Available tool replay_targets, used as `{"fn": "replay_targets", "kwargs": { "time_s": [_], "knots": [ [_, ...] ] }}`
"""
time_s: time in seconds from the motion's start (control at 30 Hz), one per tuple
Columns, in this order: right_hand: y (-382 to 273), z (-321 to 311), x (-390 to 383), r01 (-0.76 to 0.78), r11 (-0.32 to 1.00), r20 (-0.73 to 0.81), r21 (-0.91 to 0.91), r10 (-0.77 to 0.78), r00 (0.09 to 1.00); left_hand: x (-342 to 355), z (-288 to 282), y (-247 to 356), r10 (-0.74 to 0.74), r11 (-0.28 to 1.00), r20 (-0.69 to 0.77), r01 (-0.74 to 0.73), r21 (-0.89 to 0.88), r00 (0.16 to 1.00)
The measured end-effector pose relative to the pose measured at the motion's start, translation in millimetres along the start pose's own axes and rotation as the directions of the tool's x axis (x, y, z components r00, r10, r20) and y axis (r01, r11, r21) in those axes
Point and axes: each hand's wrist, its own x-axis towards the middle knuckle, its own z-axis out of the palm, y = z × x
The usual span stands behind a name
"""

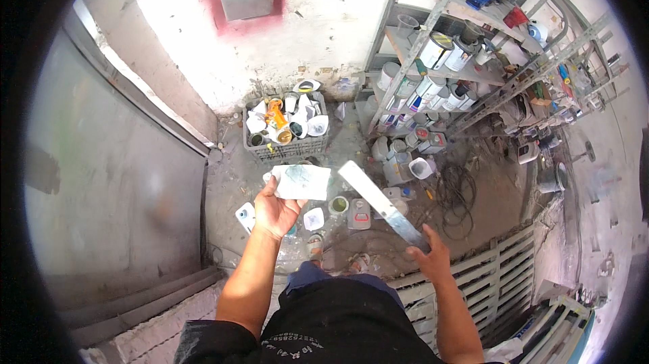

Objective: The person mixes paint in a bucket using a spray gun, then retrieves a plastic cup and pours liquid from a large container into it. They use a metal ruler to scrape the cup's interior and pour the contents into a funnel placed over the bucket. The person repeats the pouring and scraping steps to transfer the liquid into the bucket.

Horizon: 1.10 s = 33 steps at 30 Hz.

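My left hand (276, 211) is closed on a white rectangular sheet (312, 188), paper or cloth, with a grey-blue smear across its upper part. My right hand (434, 256) grips one end of a long flat strip (370, 193) that looks like metal. It slants up and left from the fingers, bright white at its far end and grey-blue near my hand. The far tip lies close to the sheet's right edge, with a small gap between them. Below, on the floor, stand an open tub of green stuff (339, 205) and a white square container (314, 219).
A dark plastic crate (287, 150) full of used cups stands by the wall. Metal shelving (449, 6) with paint cans rises at right. Jerrycans (359, 214) and coiled cable (458, 195) lie on the floor. A slatted rack (497, 276) is at lower right, a large grey panel (128, 181) at left.
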Motion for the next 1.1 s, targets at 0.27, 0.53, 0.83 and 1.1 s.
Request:
{"fn": "replay_targets", "kwargs": {
  "time_s": [0.27,0.53,0.83,1.1],
  "knots": [
    [-17.2,34.9,18.9,0.205,0.925,0.080,-0.320,-0.189,0.979,5.5,1.1,-6.7,-0.022,0.998,-0.026,0.021,-0.059,0.999],
    [35.7,29.4,-17.2,0.017,0.966,0.105,-0.260,0.010,0.994,3.8,-53.4,41.0,0.071,0.990,-0.100,-0.058,0.127,0.992],
    [67.6,59.3,-46.7,-0.230,0.933,0.181,-0.278,0.286,0.941,17.2,-195.8,45.4,0.196,0.882,-0.748,0.219,0.417,0.634],
    [49.1,65.5,-71.6,-0.329,0.908,0.123,-0.260,0.369,0.921,152.7,-72.3,142.1,0.271,0.845,-0.271,-0.094,0.526,0.923]
  ]
}}
